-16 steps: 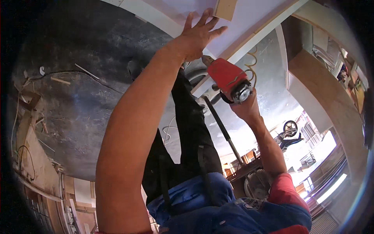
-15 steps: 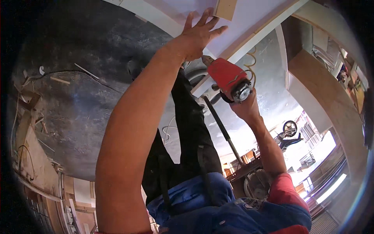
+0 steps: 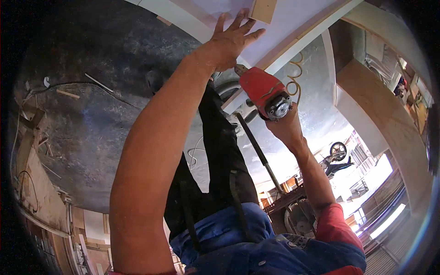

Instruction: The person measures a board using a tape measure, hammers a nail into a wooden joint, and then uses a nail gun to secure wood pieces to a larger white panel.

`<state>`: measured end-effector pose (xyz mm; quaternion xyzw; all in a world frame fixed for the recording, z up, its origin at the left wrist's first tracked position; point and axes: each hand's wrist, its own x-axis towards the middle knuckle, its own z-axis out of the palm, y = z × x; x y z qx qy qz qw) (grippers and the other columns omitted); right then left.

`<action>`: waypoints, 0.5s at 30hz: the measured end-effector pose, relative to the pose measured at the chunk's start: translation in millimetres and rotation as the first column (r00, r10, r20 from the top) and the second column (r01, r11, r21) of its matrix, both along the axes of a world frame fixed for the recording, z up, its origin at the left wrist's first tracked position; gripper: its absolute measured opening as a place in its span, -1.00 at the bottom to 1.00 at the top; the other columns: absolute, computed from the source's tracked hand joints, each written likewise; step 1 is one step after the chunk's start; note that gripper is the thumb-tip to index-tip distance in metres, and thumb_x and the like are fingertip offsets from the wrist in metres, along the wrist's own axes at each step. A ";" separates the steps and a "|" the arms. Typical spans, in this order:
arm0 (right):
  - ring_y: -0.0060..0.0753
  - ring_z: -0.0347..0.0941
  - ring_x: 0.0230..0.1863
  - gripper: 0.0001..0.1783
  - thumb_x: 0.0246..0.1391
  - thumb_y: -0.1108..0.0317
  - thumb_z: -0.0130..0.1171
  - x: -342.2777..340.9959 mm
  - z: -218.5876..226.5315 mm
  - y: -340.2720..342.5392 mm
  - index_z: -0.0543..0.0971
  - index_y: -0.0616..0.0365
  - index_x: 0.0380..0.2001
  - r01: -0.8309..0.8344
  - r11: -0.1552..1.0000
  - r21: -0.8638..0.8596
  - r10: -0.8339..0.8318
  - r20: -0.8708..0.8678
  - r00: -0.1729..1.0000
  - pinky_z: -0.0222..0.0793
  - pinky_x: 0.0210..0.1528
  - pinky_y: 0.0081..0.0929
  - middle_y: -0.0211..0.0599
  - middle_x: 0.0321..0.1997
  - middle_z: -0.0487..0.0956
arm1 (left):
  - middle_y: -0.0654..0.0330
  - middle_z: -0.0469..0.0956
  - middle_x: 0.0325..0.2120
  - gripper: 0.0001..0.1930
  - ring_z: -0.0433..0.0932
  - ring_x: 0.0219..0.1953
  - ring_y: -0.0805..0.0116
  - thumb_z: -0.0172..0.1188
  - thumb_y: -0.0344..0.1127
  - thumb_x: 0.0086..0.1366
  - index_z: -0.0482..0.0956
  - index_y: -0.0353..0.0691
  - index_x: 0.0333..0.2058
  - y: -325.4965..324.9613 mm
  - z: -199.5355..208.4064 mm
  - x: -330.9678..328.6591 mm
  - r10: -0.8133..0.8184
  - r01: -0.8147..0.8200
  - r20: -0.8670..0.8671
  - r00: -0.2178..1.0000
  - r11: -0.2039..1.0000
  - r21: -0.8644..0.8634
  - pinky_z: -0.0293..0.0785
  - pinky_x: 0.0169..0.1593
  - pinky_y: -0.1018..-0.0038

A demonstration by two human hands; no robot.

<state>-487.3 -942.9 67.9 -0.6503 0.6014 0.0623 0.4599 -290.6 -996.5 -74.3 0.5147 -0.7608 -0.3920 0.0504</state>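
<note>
My right hand (image 3: 289, 127) is wrapped round the handle of a red nail gun (image 3: 261, 89), and the tool's body hides most of those fingers. The gun's nose points up and left, close to the wrist side of my left hand (image 3: 228, 45). With fingers spread, that left hand lies against a pale board (image 3: 300, 23) with a wooden edge strip (image 3: 305, 37). Its fingertips reach the lower end of a small wooden block (image 3: 263, 10) on the board. Whether the nose touches the board's edge, I cannot tell.
A coiled yellow air hose (image 3: 294, 79) hangs behind the nail gun. Curved plywood (image 3: 382, 98) stands on the right. Offcuts and a cable (image 3: 68, 85) lie on the dark floor at left. Beyond my right arm are a motorcycle (image 3: 337, 158) and a machine with a slotted cover (image 3: 300, 217).
The nail gun and my right hand have shifted slightly left in the picture. My left hand keeps its place on the board, its fingers still spread.
</note>
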 end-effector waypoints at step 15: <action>0.01 0.64 -0.32 -0.70 -0.15 0.41 0.39 -7.2 -1.0 2.1 0.59 0.28 -0.30 -0.018 1.000 -0.022 0.017 -0.029 0.999 0.49 -0.37 -0.31 0.04 -0.47 0.63 | 0.21 -0.15 0.45 0.11 -0.37 0.49 0.16 0.14 -0.77 -0.15 -0.03 0.12 0.41 6.5 4.2 3.0 0.071 -0.072 -0.040 0.997 0.997 -0.039 -0.39 0.43 -0.09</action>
